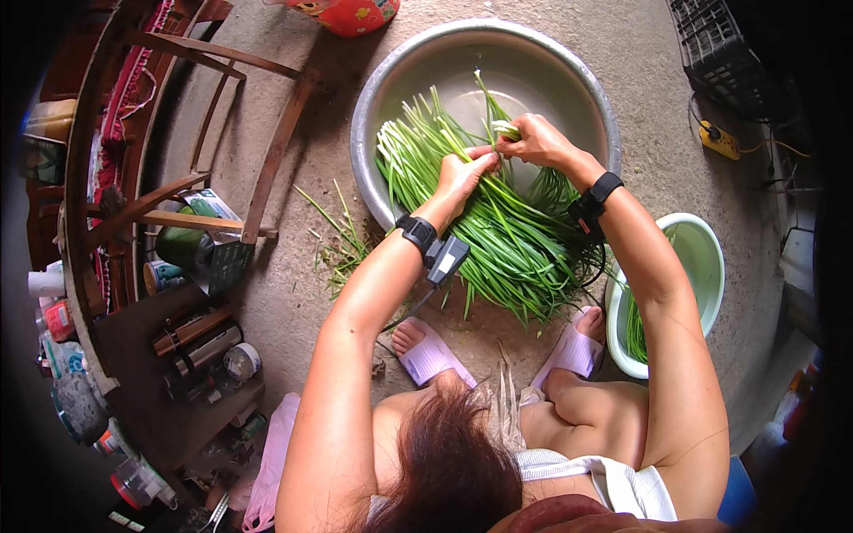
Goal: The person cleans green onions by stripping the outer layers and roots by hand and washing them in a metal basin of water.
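A large heap of garlic chives [526, 246] lies across the near rim of a wide metal basin [373, 86], white stem ends towards the far left and green leaves hanging towards my feet. Over this heap, my left hand [463, 176] pinches chive stalks between thumb and fingertips. My right hand [541, 141] is closed around a small bunch of chives [506, 130], its pale ends poking out past the fingers. The fingertips of both hands nearly meet. Some leaves hang down below my right hand inside the basin. Black bands circle both wrists.
Chive trimmings [346, 250] litter the concrete floor left of the basin. At right stands a pale green tub [710, 266] with some chives inside. A wooden frame [280, 153] and a loaded shelf are at left. A power strip [720, 140] lies near a black crate [716, 53].
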The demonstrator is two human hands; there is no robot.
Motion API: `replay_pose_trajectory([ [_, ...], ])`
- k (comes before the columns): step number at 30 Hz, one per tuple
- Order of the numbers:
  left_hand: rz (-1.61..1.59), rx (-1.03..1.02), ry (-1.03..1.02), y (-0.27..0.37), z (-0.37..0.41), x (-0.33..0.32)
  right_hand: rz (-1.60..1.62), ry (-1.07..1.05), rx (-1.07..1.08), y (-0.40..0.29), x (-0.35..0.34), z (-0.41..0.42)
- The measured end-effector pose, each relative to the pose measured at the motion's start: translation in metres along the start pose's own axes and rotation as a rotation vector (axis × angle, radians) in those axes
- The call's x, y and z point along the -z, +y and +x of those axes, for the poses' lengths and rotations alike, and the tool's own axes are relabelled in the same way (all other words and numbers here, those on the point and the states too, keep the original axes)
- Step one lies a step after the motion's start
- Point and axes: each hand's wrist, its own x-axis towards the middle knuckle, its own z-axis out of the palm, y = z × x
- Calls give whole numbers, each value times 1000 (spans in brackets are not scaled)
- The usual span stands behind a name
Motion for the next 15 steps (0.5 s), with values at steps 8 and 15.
replay_pose_trajectory([
  [8, 24, 12, 28, -2, 1, 2, -137, 75, 94, 3, -6, 1],
  [15, -16, 5, 39, 2, -2, 1, -18, 106, -6, -6, -9, -3],
])
